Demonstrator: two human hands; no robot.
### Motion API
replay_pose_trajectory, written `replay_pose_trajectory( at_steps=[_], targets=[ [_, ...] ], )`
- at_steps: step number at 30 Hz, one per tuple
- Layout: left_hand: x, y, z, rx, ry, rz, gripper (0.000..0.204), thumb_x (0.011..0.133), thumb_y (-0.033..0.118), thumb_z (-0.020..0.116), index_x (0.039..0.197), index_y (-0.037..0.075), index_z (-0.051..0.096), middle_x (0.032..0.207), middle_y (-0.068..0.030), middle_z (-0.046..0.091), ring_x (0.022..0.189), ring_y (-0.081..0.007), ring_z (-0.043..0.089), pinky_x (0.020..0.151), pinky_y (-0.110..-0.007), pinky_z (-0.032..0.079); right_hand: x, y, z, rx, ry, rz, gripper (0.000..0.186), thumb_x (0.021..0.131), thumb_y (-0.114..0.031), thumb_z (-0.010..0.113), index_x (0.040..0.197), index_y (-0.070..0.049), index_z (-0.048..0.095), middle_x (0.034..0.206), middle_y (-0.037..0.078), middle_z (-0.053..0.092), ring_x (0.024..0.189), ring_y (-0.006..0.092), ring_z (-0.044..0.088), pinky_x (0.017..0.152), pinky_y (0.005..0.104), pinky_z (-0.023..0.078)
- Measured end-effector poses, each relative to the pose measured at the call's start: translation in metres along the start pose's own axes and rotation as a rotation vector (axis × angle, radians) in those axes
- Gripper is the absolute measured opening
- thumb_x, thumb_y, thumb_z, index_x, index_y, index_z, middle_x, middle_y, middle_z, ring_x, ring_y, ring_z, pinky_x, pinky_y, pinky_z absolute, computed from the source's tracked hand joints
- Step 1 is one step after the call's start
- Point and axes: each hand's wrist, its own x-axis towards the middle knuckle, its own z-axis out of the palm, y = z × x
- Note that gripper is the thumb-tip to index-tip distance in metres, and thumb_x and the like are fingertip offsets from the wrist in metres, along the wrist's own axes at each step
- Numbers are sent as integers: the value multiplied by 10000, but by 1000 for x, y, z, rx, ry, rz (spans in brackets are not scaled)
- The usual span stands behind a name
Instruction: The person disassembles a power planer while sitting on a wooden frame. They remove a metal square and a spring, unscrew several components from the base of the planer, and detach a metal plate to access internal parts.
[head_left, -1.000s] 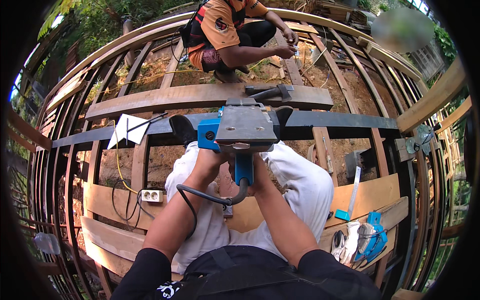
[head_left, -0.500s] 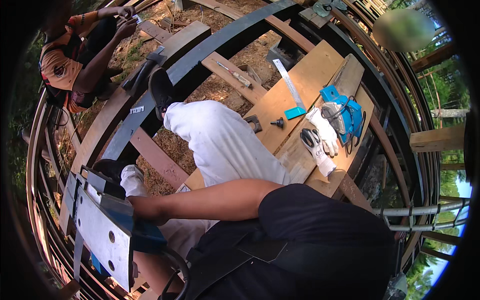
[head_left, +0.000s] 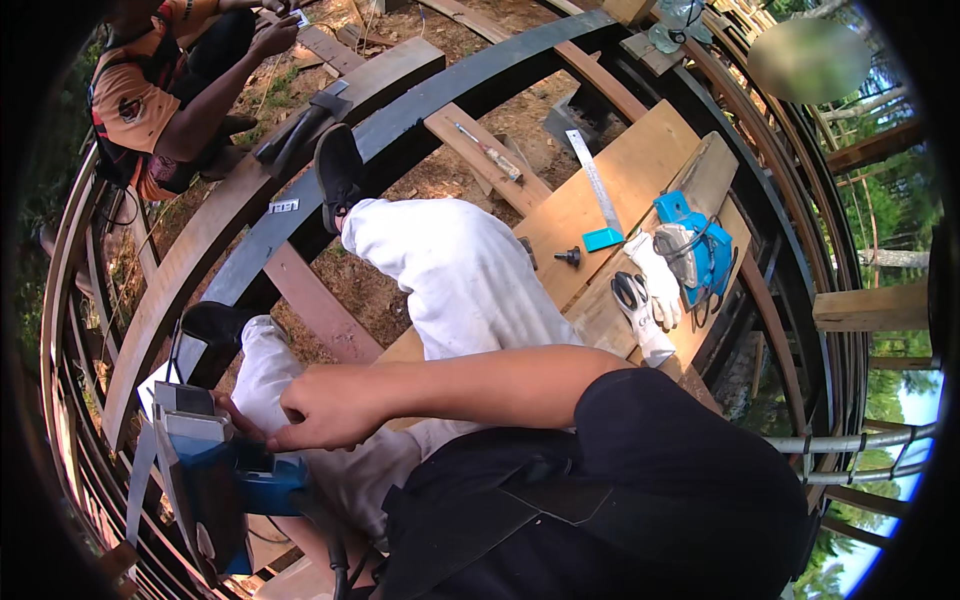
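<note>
A blue and grey electric planer is tilted up at the lower left, beside my shin, its cord trailing down. My right hand reaches across my lap to it, fingers curled, fingertips against its grey upper part. My left forearm runs up beneath the planer; the tool hides the left hand and its fingers. On the boards to my right lie a try square with a teal stock, a small black knob, a white glove, a black-and-white glove and a second blue power tool.
My legs stretch over a curved dark beam and a reddish board. A slim tool lies on a plank. A dark-headed hand tool rests on a wooden beam. Another person in orange crouches at the upper left.
The planer has turned, so its flat metal sole no longer faces me and its blue body shows. My right hand has come into sight above it. The view has shifted slightly.
</note>
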Motion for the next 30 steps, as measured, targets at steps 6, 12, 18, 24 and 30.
replay_pose_trajectory(
  at_steps=[6,12,18,24,30],
  targets=[
    [-5,28,-16,2,90,86,668,904,455,553,1403,42,389,1392,-133,477,1233,-290,518,1047,-461,436,-142,109,-153,-369,1292,-28,173,898,-86,645,1030,19,607,842,72,674,742,115,640,673,272,519],
    [-15,27,-5,-90,190,117,690,895,477,549,1407,44,385,1395,-138,472,1236,-292,514,1047,-463,436,-292,383,-170,-406,1345,1287,602,806,-423,622,1130,84,607,1109,298,645,1104,419,609,941,481,470],
    [-38,38,1,-152,263,183,713,887,499,546,1411,45,380,1398,-142,467,1239,-295,511,1046,-465,435,-254,450,-183,-308,1370,1385,527,789,-425,638,1022,46,592,1095,229,640,971,362,636,838,456,513],
    [-49,37,3,-189,299,224,735,878,521,543,1415,47,376,1401,-146,462,1242,-297,507,1046,-467,434,-249,459,-197,-267,1377,1372,401,813,-343,621,976,19,572,1008,181,606,873,303,594,768,400,499],
    [-48,37,4,-195,313,246,758,870,543,539,1419,48,371,1405,-151,457,1246,-300,503,1046,-469,434,-253,459,-205,-117,1475,1249,276,838,-262,604,931,-8,553,920,134,572,776,244,553,699,345,486]
  ],
)
